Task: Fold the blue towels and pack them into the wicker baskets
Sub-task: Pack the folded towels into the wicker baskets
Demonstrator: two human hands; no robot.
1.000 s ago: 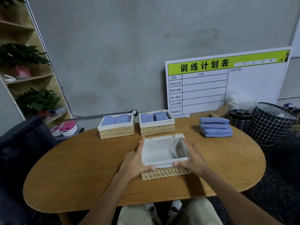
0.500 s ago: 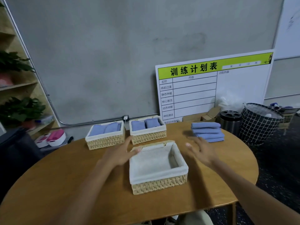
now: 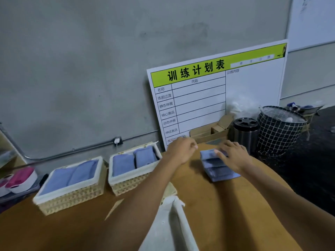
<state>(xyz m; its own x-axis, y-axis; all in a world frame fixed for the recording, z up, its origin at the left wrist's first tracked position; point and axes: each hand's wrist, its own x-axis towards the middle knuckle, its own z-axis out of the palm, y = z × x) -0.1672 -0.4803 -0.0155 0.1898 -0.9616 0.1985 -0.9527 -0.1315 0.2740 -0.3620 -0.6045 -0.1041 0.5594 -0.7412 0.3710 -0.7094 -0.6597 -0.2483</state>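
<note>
Towels (image 3: pixel 218 166), blue and folded, sit in a stack on the far right part of the worktop (image 3: pixel 226 205). The right hand (image 3: pixel 233 156) lies on top of the stack with fingers spread and fairly straight, pressing on the top towel rather than curling round it. The left hand (image 3: pixel 181 151) hovers just left of the stack, above the worktop and not touching the towels; its fingers are loosely curled and nothing shows in them.

Two wicker baskets with white liners stand along the far edge. The left basket (image 3: pixel 70 189) holds folded blue towels lying side by side, and the middle basket (image 3: pixel 132 174) just beside it holds two more. A third lined basket (image 3: pixel 174 229) is nearest the camera, partly hidden under the left forearm; what its inside holds cannot be told.

Behind the worktop a white board (image 3: pixel 217 95) with a green header leans on the grey wall. To its right stand a steel bin (image 3: pixel 245 134) and a black grid hamper (image 3: pixel 280 131), with cardboard boxes (image 3: pixel 210 131) near them. Pink and white slippers (image 3: pixel 18 180) lie at the left edge.
</note>
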